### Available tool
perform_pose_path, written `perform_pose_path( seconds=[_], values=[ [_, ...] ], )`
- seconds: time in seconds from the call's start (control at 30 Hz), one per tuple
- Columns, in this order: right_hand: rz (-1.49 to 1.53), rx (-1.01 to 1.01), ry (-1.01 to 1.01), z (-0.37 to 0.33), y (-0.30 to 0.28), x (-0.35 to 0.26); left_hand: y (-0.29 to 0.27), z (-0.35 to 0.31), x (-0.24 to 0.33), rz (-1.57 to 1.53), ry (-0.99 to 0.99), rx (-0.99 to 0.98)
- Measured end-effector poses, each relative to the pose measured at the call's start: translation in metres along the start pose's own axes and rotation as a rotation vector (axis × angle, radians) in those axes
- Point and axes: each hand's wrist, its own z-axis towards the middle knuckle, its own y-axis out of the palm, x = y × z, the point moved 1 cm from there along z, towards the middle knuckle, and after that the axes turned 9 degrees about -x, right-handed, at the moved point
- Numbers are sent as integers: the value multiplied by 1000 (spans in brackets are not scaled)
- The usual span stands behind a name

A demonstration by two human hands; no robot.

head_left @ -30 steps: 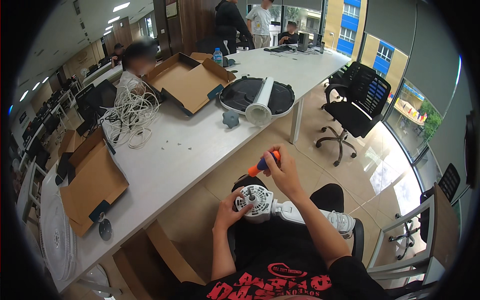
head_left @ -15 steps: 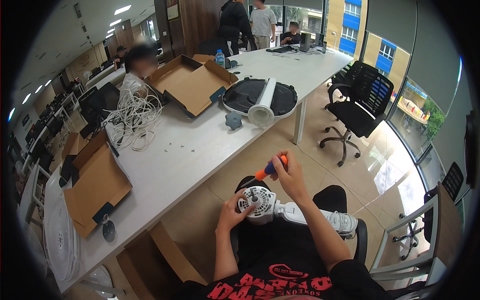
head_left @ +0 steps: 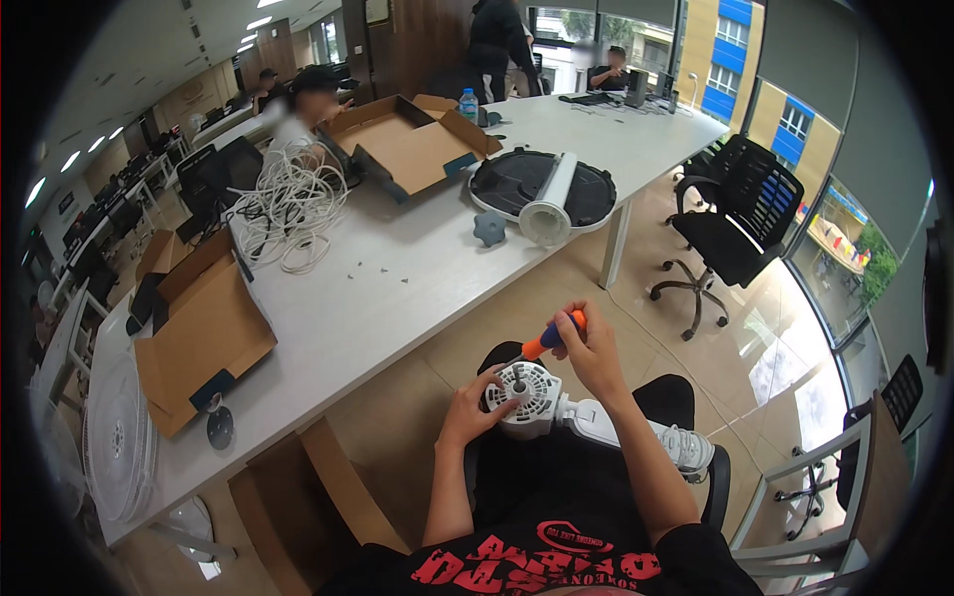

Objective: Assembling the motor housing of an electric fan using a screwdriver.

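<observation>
A white fan motor head (head_left: 542, 399) with a slotted round face and a central shaft rests over my lap, its white neck (head_left: 588, 421) running off to the right. My left hand (head_left: 465, 415) is closed around the near left side of the motor head, thumb on the slotted face. In my right hand (head_left: 594, 360) is a screwdriver (head_left: 537, 347) with an orange and blue handle, held slanting down to the left above the far edge of the motor head. Whether its tip touches the housing is hard to make out.
On the white table (head_left: 343, 338) lie small screws, a grey knob (head_left: 489, 229), a black round base (head_left: 596, 189) with a white tube (head_left: 556, 199), tangled white cable (head_left: 288, 214) and open cardboard boxes (head_left: 204, 343). A fan grille (head_left: 117, 432) stands left. Office chairs (head_left: 730, 214) are at right.
The view has turned slightly, so the table and its things sit farther right in the picture. Both hands keep their hold on the motor head and the screwdriver.
</observation>
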Motion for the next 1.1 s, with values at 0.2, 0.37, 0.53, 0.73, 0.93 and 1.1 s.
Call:
perform_pose_path(
  seconds=[0.2, 0.37, 0.53, 0.73, 0.93, 1.1],
  values=[
    [-45, -6, -1, 1, -1, 3, 0, -1, 0, 18, -8, 1],
    [-31, -1, -16, 0, -2, 0, -1, 0, 1, -22, -28, -36],
    [-33, -19, -8, -1, -3, -2, 0, -1, 2, -17, -21, -38],
    [-37, -16, -16, -1, -5, -5, 1, 0, -1, -10, 11, -19],
    [-61, -21, -15, -2, -4, -9, 0, -1, 2, -26, -33, -35],
    [-109, -7, 2, 1, 1, -13, -3, 1, 0, -32, -56, -30]
  ],
)
